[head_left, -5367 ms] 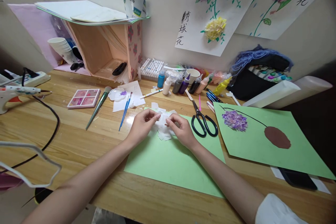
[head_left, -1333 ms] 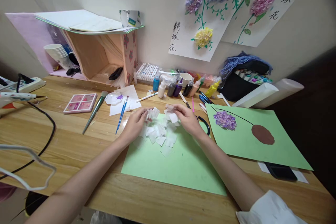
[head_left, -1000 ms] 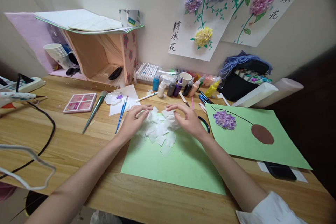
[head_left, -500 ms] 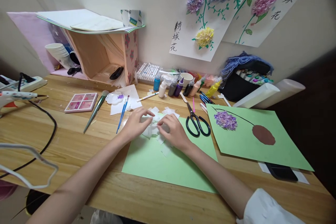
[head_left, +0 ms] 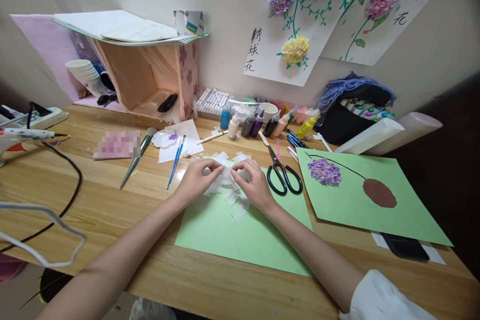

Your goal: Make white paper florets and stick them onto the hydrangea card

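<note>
My left hand (head_left: 198,180) is closed in a pinch at the far edge of a green paper sheet (head_left: 240,245). Facing it, my right hand (head_left: 254,185) pinches as well, the fingertips of the two hands a small gap apart. A thin white paper piece (head_left: 227,175) spans that gap, with both hands on it. Below and around the fingers lie several loose white paper scraps (head_left: 231,197), some on the green sheet and some beyond its far edge. Black-handled scissors (head_left: 284,180) lie spread on the sheet's right side, close to my right hand.
To the right lies another green sheet (head_left: 348,215) with a purple flower and brown shape. Paint bottles (head_left: 257,124) line the back. Blue brushes (head_left: 176,162), a large brush (head_left: 138,159) and a glue gun (head_left: 30,135) with a black cord (head_left: 77,175) are leftward.
My two hands have come closer together, and the white piece now shows between their fingertips. More scraps are visible beneath them. The view has shifted slightly.
</note>
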A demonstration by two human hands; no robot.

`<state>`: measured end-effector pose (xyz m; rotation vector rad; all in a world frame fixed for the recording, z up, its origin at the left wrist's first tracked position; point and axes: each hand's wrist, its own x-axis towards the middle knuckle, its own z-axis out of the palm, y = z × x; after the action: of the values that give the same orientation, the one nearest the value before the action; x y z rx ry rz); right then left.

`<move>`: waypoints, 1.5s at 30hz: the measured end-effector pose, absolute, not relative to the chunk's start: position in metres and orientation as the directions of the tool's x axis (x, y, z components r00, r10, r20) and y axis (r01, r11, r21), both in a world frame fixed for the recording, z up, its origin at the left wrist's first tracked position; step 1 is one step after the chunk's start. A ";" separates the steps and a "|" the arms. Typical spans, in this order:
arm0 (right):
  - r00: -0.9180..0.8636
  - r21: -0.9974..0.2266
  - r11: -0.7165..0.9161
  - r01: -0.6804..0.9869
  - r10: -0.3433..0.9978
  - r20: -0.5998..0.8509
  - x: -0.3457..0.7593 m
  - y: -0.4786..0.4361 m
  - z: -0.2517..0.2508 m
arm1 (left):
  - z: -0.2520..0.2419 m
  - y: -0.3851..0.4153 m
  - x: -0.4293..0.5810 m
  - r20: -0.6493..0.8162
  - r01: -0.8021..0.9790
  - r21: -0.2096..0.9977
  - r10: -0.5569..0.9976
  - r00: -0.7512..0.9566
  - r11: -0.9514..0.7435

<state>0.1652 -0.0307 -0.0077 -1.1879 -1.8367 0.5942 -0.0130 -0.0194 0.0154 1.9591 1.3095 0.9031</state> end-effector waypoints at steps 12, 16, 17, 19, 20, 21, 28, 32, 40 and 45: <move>-0.220 -0.722 0.434 0.540 0.900 0.376 0.164 -0.031 -0.008 | 0.016 -0.021 -0.013 0.221 0.456 0.860 0.972 0.076 -0.231; -0.175 -0.812 0.414 0.411 0.910 0.375 0.164 -0.032 -0.005 | 0.013 -0.020 -0.010 0.108 0.311 0.941 0.989 0.100 -0.134; -0.167 -0.835 0.396 0.382 0.918 0.359 0.164 -0.032 -0.006 | 0.013 -0.020 -0.009 0.080 0.276 0.955 0.990 0.116 -0.109; -0.153 -0.876 0.348 0.335 0.937 0.314 0.164 -0.031 -0.007 | 0.011 -0.021 -0.007 0.042 0.223 0.972 0.989 0.142 -0.073; -0.147 -0.892 0.323 0.316 0.946 0.290 0.163 -0.031 -0.008 | 0.010 -0.021 -0.006 0.032 0.209 0.976 0.988 0.152 -0.064; -0.143 -0.905 0.302 0.299 0.952 0.270 0.163 -0.031 -0.009 | 0.009 -0.021 -0.005 0.029 0.201 0.978 0.987 0.160 -0.061; -0.119 -0.945 0.229 0.233 0.971 0.206 0.163 -0.030 -0.010 | 0.008 -0.020 -0.005 0.024 0.191 0.980 0.985 0.168 -0.057; -0.102 -0.950 0.221 0.223 0.974 0.202 0.164 -0.029 -0.012 | 0.010 -0.021 -0.006 0.039 0.171 0.983 0.986 0.164 -0.067; -0.132 -0.936 0.271 0.226 0.960 0.246 0.162 -0.032 -0.010 | 0.015 -0.023 -0.005 0.000 0.139 0.990 0.989 0.151 -0.021; -0.109 -0.942 0.268 0.203 0.962 0.250 0.162 -0.033 -0.009 | 0.017 -0.025 -0.006 -0.038 0.131 0.991 0.988 0.149 0.018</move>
<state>0.1621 -0.0329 -0.0094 -1.1212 -1.5412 0.9567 -0.0060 -0.0247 0.0165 1.3500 1.2017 1.0118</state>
